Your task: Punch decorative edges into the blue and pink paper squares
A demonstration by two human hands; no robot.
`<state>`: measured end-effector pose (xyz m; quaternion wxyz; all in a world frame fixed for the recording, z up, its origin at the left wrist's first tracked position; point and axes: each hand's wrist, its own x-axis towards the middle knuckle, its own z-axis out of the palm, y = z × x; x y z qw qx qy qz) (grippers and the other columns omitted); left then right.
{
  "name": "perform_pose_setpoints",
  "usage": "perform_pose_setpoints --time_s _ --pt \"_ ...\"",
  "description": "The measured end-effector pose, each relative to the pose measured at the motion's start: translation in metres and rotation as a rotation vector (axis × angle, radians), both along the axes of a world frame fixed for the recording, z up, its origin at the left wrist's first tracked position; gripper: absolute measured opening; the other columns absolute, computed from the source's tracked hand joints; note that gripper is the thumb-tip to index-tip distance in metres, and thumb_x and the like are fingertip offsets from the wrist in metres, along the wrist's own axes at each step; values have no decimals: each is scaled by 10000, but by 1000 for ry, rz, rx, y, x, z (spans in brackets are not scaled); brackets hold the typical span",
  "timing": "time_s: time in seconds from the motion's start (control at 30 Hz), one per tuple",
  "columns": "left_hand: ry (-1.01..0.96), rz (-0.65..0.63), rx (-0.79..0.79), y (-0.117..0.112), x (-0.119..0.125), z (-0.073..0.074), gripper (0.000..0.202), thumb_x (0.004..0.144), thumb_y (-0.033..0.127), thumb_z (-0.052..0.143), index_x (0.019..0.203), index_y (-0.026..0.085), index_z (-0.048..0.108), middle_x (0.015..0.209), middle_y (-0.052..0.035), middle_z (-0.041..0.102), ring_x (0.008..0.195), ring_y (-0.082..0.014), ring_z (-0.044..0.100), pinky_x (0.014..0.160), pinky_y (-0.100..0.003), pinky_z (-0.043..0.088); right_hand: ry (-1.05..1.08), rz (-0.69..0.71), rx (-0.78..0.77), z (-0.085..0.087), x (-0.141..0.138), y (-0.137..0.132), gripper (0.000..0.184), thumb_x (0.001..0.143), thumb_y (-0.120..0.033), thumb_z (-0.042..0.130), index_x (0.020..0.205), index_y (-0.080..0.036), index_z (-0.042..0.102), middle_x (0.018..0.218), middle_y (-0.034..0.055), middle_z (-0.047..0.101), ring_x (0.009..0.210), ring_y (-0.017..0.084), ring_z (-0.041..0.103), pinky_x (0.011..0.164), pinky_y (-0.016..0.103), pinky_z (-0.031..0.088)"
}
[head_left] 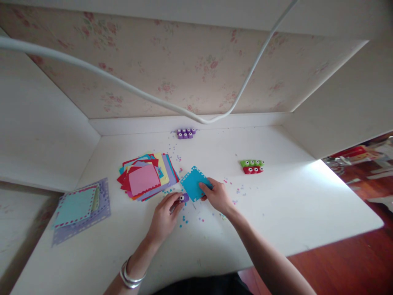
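My left hand [167,213] is closed around a small purple craft punch [184,198] with a white button on it. The punch sits at the lower left edge of a blue paper square [193,184]; I cannot tell whether the paper is inside its slot. My right hand [217,196] pinches that square by its right corner, thumb on top. Small holes run along the square's upper edges. Tiny punched bits of paper [184,221] lie scattered on the white table below and around both hands.
Left of my hands lies a messy pile of coloured paper [144,180]. Farther left are punched sheets [76,207]. Purple punches [185,134] stand in rows near the wall, green and red punches [253,167] to the right. A white cable [147,96] hangs across the view.
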<state>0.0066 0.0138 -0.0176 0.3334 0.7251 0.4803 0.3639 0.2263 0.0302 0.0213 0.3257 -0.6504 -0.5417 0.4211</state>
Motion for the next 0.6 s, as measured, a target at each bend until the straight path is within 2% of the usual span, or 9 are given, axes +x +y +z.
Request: perform_pose_setpoints --time_s 0.4,0.6 --pt "-5 -18 7 0 0 2 243 926 304 550 1150 227 605 1116 -83 648 991 -204 645 883 -360 560 23 6 -18 1 -7 -2 272 910 -426 517 830 -184 613 598 14 681 560 159 673 561 246 500" --pt "71 -27 63 0 2 5 250 928 302 545 1157 239 621 1113 -79 653 1030 -219 631 925 -380 531 -32 18 3 2 -11 -2 262 919 -411 499 873 -188 627 580 7 672 555 155 667 563 242 493"
